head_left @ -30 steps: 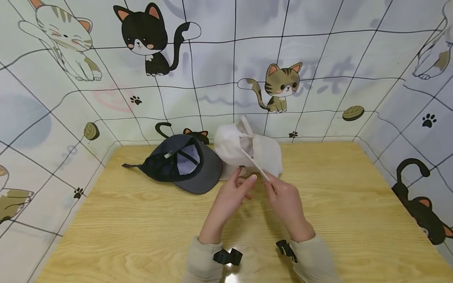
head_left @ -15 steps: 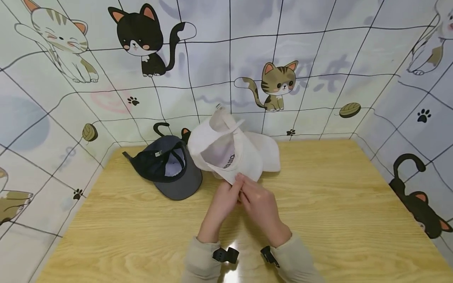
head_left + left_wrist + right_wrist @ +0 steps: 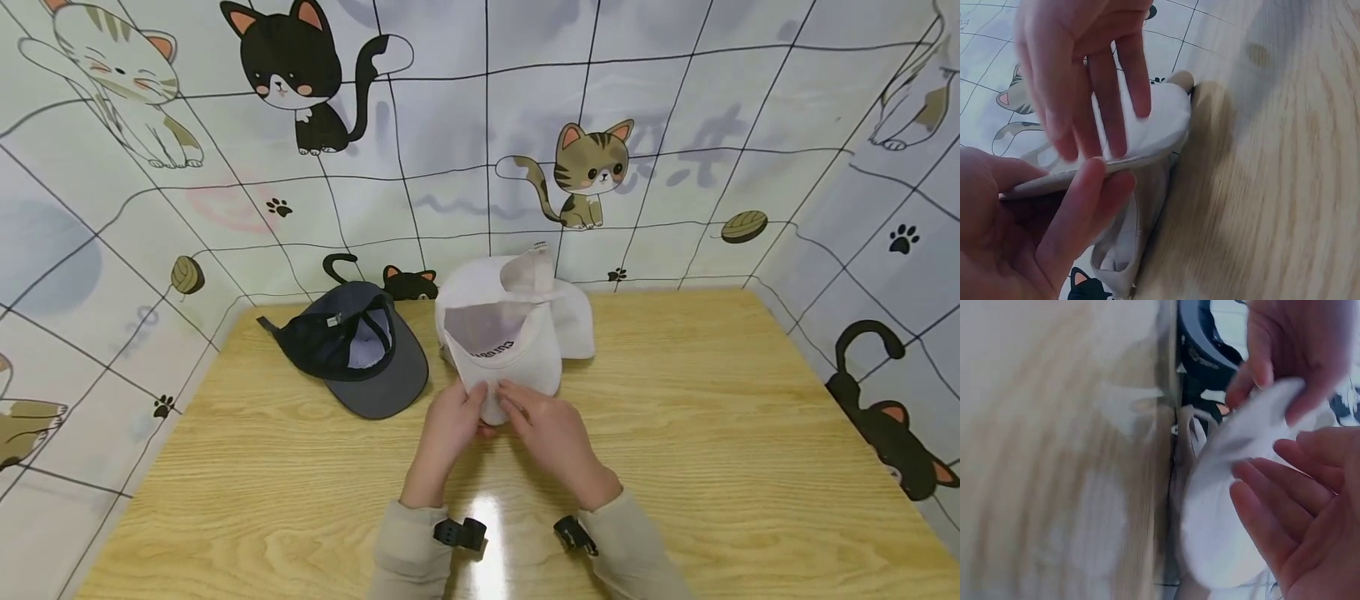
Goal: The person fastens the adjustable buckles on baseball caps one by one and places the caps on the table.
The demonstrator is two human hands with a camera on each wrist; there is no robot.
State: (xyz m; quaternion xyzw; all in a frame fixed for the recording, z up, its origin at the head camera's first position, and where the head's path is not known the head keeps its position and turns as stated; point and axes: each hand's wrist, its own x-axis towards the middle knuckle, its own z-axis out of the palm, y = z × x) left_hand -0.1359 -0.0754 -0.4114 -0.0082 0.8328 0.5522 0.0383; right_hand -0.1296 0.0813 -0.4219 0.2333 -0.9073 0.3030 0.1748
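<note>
A white baseball cap (image 3: 517,346) is held at its brim above the near side of the back wall, its opening and dark lettering facing up and its back strap at the far end. My left hand (image 3: 450,421) pinches the brim's near edge between thumb and fingers, as the left wrist view shows. Fairly straight fingers of my right hand (image 3: 551,429) touch the brim on its right side. Behind the held cap, a second white brim (image 3: 576,323) sticks out to the right; the rest of it is mostly hidden. To the left lies a dark grey cap (image 3: 382,379), opening up.
The wooden table (image 3: 712,433) ends at a backdrop (image 3: 675,200) printed with cats and grid lines, which rises at the back and both sides. Each wrist has a black strap-like device (image 3: 459,533) over a beige sleeve.
The white cap has turned so its brim points toward me, and both hands came together on the brim. It then shifted slightly right. The dark cap moved left earlier, then stayed.
</note>
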